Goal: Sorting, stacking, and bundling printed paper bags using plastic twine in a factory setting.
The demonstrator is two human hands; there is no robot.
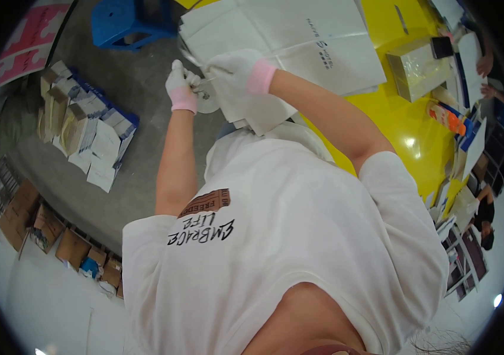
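Observation:
A pile of large, flat white sheets (341,41) with creases and small dark print, perhaps flattened paper bags, lies in front of me. My right hand (237,68), in a white glove with a pink cuff, is on the pile's left edge, its fingers closed on the edge of a sheet. Just left of that edge is my left hand (182,86), gloved alike, with its fingers curled in and the thumb pointing up. What it grips cannot be made out. A pale rounded piece (207,102) with a small dark mark hangs between the hands.
The pile rests on a yellow table (352,127). On its right are an open box (417,68) with clear wrapping and an orange bottle (446,117); another person's hands (485,77) show beyond. On the floor are a blue stool (125,23), stacked packs (89,118) and cardboard boxes (74,247).

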